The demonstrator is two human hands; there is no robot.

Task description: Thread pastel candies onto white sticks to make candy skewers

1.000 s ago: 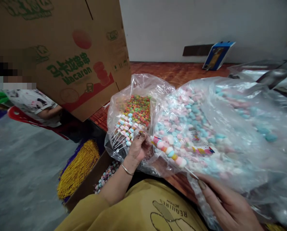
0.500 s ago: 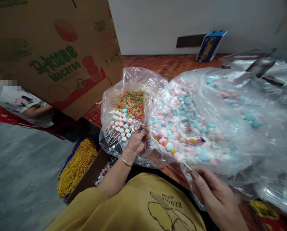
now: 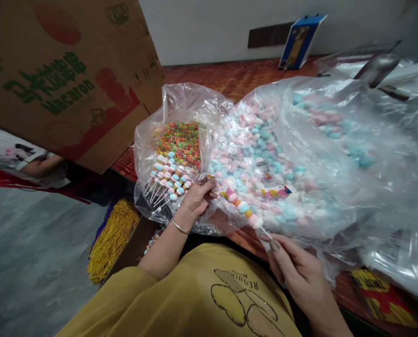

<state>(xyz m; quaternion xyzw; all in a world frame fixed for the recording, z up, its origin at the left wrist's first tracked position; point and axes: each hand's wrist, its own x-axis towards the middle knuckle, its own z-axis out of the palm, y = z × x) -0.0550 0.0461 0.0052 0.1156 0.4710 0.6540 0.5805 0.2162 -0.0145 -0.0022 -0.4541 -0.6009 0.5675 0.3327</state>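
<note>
My right hand (image 3: 296, 276) pinches the bare end of a candy skewer (image 3: 242, 208) strung with pink, white and blue pieces. The skewer slants up to the left toward my left hand (image 3: 194, 199). That hand, with a bangle on the wrist, is closed at the skewer's tip with a small piece between the fingers, and it also grips a fan of finished skewers (image 3: 168, 180). Behind the fan lies a clear bag of small coloured candy rings (image 3: 180, 142). A large clear bag of pink and blue candies (image 3: 300, 154) lies to the right.
A big cardboard box printed "Macaron" (image 3: 64, 79) stands at the left on the reddish wooden table (image 3: 237, 77). A blue carton (image 3: 298, 40) leans on the back wall. Below the table edge are a box with more skewers (image 3: 152, 241) and yellow cords (image 3: 112, 238). Another person's arm shows far left.
The view has tilted and shifted, so everything sits higher and further left. My right hand has slid the skewer slightly toward my left hand; both keep their grips.
</note>
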